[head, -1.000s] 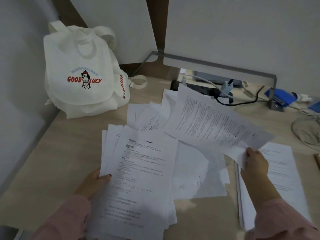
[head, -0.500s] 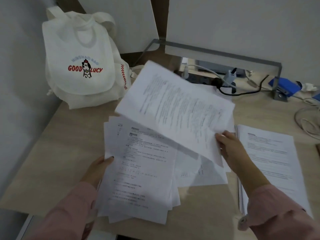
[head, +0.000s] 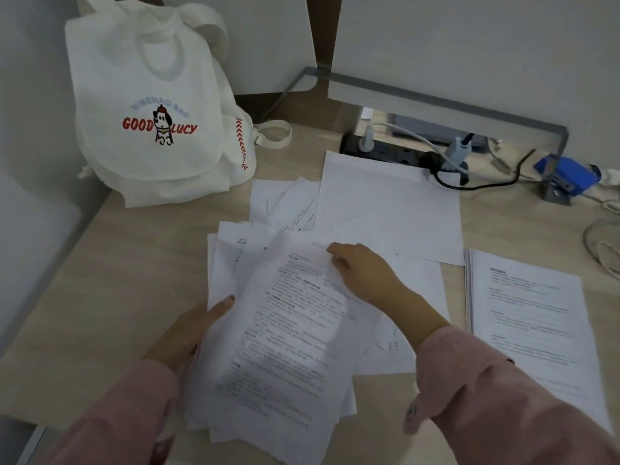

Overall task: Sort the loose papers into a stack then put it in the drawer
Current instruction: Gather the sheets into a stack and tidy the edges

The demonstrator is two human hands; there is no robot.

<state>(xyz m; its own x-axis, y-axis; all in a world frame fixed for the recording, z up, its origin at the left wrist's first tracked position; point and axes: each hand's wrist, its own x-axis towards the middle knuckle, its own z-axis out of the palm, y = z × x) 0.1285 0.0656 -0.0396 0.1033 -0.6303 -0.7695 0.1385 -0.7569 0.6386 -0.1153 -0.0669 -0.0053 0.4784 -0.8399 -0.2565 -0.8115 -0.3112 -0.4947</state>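
A loose stack of printed white papers [head: 278,347] lies near the desk's front edge. My left hand [head: 188,333] grips its left side, thumb on top. My right hand [head: 362,273] rests on the stack's upper right, fingers curled on the top sheet's edge. More loose sheets [head: 389,209] lie spread behind and to the right of the stack. A neat pile of printed pages [head: 530,317] sits on the right of the desk. No drawer is in view.
A white cloth backpack [head: 151,112] stands at the back left against the wall. A black power strip [head: 385,151] with plugs and cables runs along the back under a grey metal frame [head: 469,107]. A blue object [head: 567,176] and coiled cables [head: 600,243] lie at the right.
My right hand has carried the lifted sheet left and down onto the stack that my left hand holds. The sheet no longer hangs in the air.
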